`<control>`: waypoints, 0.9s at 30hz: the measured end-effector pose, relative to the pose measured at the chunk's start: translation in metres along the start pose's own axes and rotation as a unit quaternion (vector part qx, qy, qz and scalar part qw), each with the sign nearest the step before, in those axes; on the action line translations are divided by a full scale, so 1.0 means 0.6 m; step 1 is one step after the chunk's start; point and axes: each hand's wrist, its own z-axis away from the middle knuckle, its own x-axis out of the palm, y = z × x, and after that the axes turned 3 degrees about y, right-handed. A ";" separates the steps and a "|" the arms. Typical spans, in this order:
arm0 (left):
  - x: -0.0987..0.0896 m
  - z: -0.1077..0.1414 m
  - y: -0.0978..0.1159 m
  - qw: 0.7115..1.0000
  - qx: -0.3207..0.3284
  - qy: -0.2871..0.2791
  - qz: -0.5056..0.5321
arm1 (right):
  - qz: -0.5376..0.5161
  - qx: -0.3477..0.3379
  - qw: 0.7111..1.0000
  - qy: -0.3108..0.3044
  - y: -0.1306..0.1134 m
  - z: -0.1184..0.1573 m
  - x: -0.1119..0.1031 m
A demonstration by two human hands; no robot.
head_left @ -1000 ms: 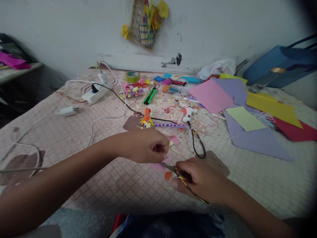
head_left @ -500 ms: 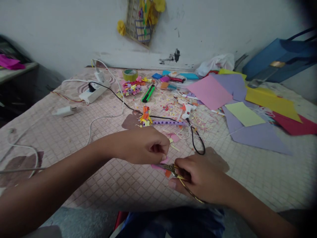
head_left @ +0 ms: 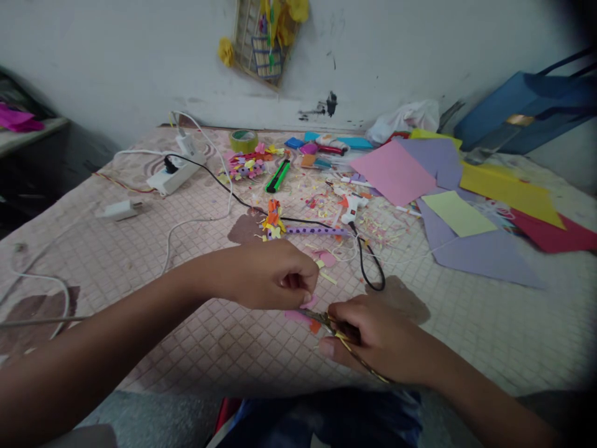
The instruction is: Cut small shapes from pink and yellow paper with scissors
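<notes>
My left hand (head_left: 275, 275) is closed in a pinch on a small piece of pink paper (head_left: 310, 303), most of it hidden by the fingers. Gold-handled scissors (head_left: 330, 322) sit in my right hand (head_left: 373, 336), the fingers through and around the handles. Their blades point left, just under my left fingertips and touching or close to the pink piece. On the cloth below the blades lie another pink scrap (head_left: 296, 316) and an orange scrap (head_left: 315, 326). Just beyond my left hand is a purple dotted paper strip (head_left: 317, 231) with orange and yellow paper flowers (head_left: 274, 218) at its left end.
A white glue gun (head_left: 353, 208) with a looped black cord lies past my hands among paper clippings. Behind are a green cutter knife (head_left: 278, 176) and a tape roll (head_left: 243, 140). A power strip (head_left: 176, 172) with cables is left; coloured sheets (head_left: 394, 172) lie right.
The scissors' handles look spread slightly wider, with my right thumb a little lower. My left hand stays nearly in place. The whole view has shifted slightly.
</notes>
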 end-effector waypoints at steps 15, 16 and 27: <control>0.007 -0.005 -0.013 0.999 -0.042 0.017 0.006 | -0.069 0.018 0.997 -0.031 0.005 -0.004 0.016; 0.008 -0.005 -0.015 0.999 -0.048 0.020 0.008 | -0.076 0.016 0.996 -0.035 0.006 -0.004 0.017; 0.017 -0.006 -0.028 0.996 -0.059 0.043 0.055 | -0.059 0.015 0.998 -0.032 0.008 -0.008 0.020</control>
